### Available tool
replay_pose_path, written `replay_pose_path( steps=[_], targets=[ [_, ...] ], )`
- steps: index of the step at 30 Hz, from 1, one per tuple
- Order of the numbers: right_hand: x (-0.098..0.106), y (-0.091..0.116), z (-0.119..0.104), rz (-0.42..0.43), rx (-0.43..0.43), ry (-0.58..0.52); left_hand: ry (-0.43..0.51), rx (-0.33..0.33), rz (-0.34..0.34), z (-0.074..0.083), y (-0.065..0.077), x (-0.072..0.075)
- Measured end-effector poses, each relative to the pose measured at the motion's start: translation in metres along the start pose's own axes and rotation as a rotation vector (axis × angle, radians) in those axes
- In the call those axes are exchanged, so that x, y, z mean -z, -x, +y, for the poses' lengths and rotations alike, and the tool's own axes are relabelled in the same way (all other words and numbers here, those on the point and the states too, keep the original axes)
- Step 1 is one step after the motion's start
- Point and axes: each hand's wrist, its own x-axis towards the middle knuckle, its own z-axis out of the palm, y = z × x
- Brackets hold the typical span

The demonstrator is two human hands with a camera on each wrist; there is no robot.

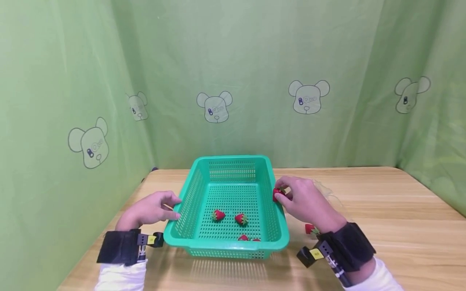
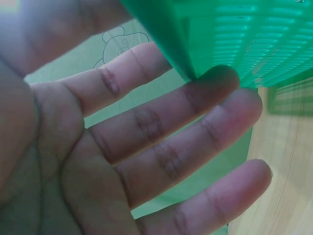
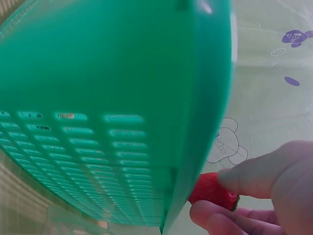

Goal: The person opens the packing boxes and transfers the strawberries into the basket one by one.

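A green plastic basket (image 1: 233, 244) with slotted walls stands on the table. Several strawberries lie on its floor, among them one strawberry (image 1: 218, 215) left of centre and another strawberry (image 1: 241, 219) beside it. My right hand (image 1: 306, 200) pinches a strawberry (image 3: 213, 191) between thumb and fingers, right at the basket's right rim. At the left rim is my left hand (image 1: 154, 209), its thumb and fingertips along the edge. In the left wrist view its fingers (image 2: 166, 122) are nearly straight and spread, with the fingertips against the basket's outer wall.
On the wooden table (image 1: 393, 210), another strawberry (image 1: 310, 229) lies right of the basket, partly behind the right wrist. A crumpled clear plastic piece (image 1: 325, 190) lies beyond the right hand. Green curtains (image 1: 255, 52) with bear prints enclose the back and sides.
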Motion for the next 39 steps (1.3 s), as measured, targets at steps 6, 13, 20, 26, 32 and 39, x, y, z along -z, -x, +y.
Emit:
replay_pose_path(
  steps=[6,13,20,26,32,39],
  targets=[
    [-0.002,-0.001,-0.002,0.014,0.033,0.004,0.001,0.014,0.005,0.001,0.001,-0.001],
    [-0.007,0.001,-0.004,0.041,0.071,-0.007,0.000,0.018,0.004,0.001,0.003,-0.002],
    [-0.009,0.002,-0.004,0.046,0.076,-0.004,0.006,0.005,-0.003,0.000,0.002,-0.003],
    [-0.011,0.001,-0.004,0.059,0.086,-0.003,0.008,0.005,-0.004,0.000,0.001,-0.002],
    [-0.013,0.001,-0.004,0.062,0.089,0.000,0.009,0.002,-0.004,0.000,0.000,-0.002],
    [-0.014,0.000,-0.004,0.076,0.113,0.004,-0.012,-0.002,0.000,0.000,0.000,0.000]
  ],
)
